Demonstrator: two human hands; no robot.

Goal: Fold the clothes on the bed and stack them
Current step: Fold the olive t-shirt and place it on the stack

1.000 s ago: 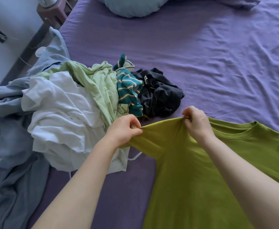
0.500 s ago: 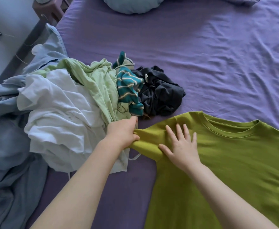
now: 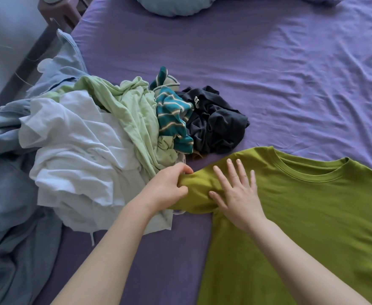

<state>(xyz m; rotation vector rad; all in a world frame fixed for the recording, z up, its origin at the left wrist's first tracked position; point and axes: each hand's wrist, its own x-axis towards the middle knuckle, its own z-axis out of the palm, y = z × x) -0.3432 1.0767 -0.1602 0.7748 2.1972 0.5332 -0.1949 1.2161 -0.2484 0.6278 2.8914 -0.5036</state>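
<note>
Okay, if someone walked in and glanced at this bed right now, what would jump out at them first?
Probably the olive-green T-shirt spread flat on the purple sheet at the lower right, with the left hand pinching its sleeve and the right hand pressing flat on the shoulder. Next, the jumbled pile of unfolded clothes at the left, its dark crumpled garment nearest the middle.

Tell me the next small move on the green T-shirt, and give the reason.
Probably fold the sleeve inward across the chest. The left hand pinches the sleeve end of the olive-green T-shirt, while the right hand lies flat on the shoulder beside it, pinning the fabric. The shirt lies spread on the purple bed sheet, not yet folded.
</note>
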